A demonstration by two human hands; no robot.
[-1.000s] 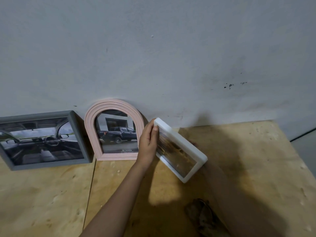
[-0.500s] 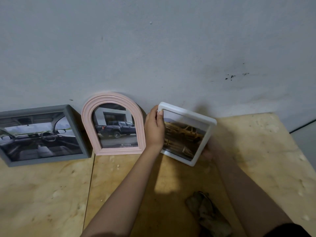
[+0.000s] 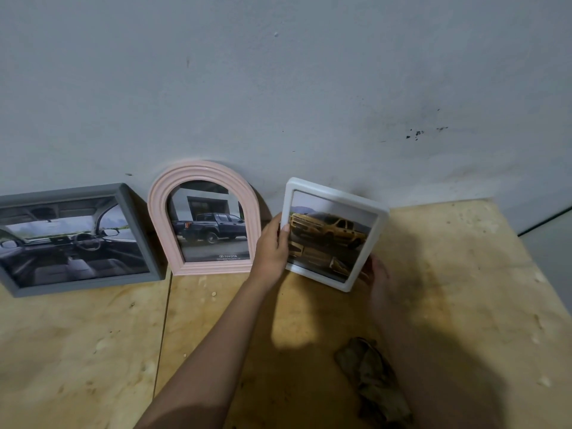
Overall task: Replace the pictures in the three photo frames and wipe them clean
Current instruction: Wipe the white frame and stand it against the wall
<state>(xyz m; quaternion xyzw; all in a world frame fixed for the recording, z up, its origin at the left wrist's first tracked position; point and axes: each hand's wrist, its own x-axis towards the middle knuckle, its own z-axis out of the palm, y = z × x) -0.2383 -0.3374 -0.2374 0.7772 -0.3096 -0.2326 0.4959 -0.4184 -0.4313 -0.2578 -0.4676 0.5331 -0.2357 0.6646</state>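
Observation:
A white frame (image 3: 337,195) with a yellow pickup picture stands nearly upright against the wall, slightly tilted. My left hand (image 3: 272,247) grips its left edge, thumb on the front. My right hand (image 3: 376,274), in shadow, holds its lower right corner. To the left, a pink arched frame (image 3: 156,212) shows a dark pickup and leans on the wall. Further left stands a grey rectangular frame (image 3: 127,212) with a car interior picture.
A crumpled brownish cloth (image 3: 374,379) lies on the plywood table (image 3: 77,351) near my right forearm. The table's right edge (image 3: 526,258) drops off beside the grey wall (image 3: 278,88). A seam runs between two plywood boards.
The white frame has been turned from lying tilted and edge-on to standing upright facing me by the wall. My right hand has come into view at its lower right corner.

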